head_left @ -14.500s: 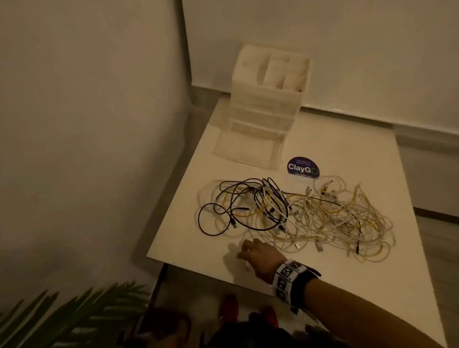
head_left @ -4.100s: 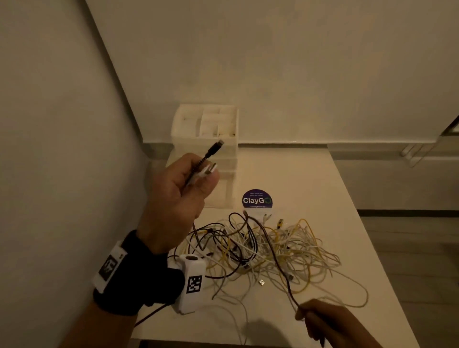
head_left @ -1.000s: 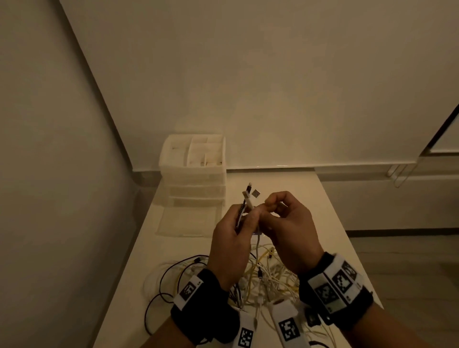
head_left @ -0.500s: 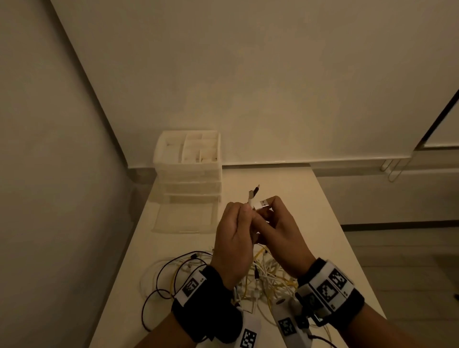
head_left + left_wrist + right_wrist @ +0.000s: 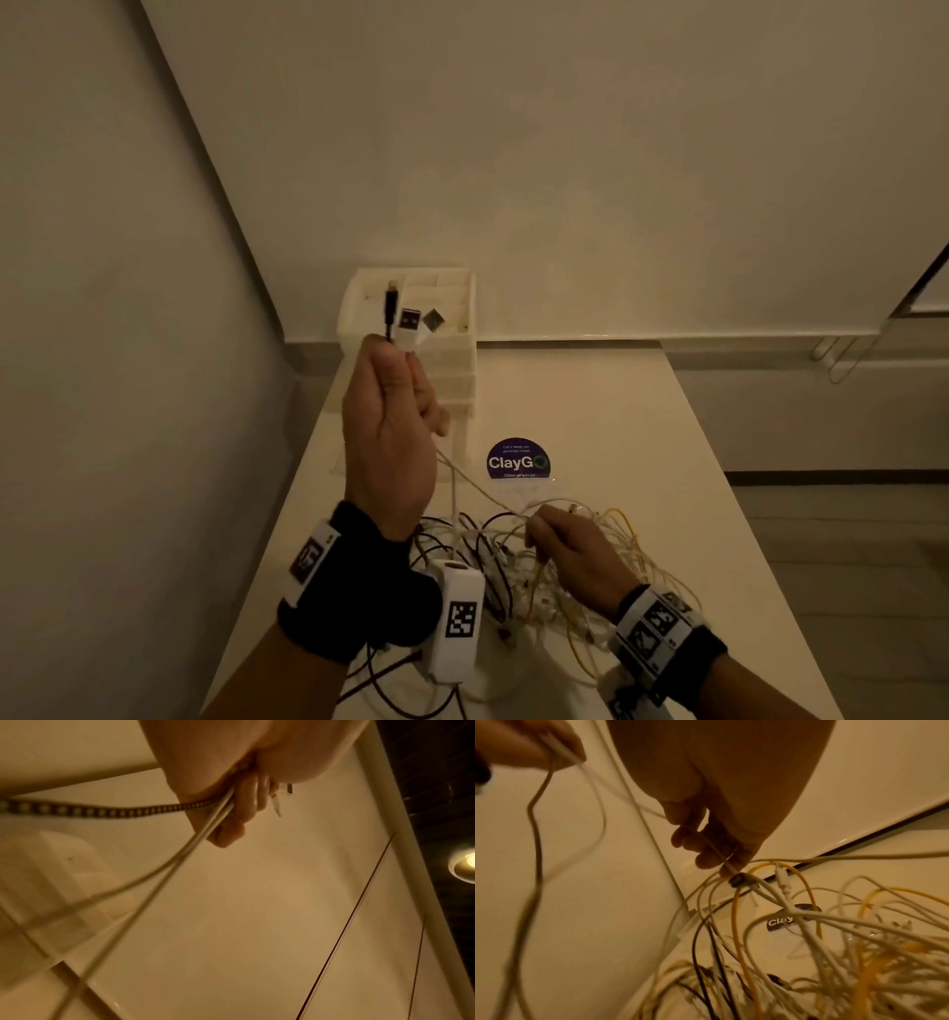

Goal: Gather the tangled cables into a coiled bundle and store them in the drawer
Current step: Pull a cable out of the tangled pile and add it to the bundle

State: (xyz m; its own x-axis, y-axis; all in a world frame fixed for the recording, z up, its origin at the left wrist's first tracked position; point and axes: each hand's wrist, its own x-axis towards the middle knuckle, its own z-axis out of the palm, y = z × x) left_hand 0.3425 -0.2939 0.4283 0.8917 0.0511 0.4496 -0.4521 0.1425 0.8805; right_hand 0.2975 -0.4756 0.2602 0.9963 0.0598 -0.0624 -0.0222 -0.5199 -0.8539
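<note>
The left hand (image 5: 390, 437) is gripping a few plugs (image 5: 408, 321) up high while the right hand (image 5: 570, 550) is pinching a cable (image 5: 721, 858) in the pile (image 5: 590, 580) below it, so most coiling and the drawer (image 5: 411, 313) beyond are not yet done.

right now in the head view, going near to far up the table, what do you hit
cable tangle → right hand pinching a strand of it → ClayGo sticker → drawer unit against the wall

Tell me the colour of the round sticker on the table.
The sticker is dark purple with white "ClayGo" lettering; the head view shows it best.
</note>
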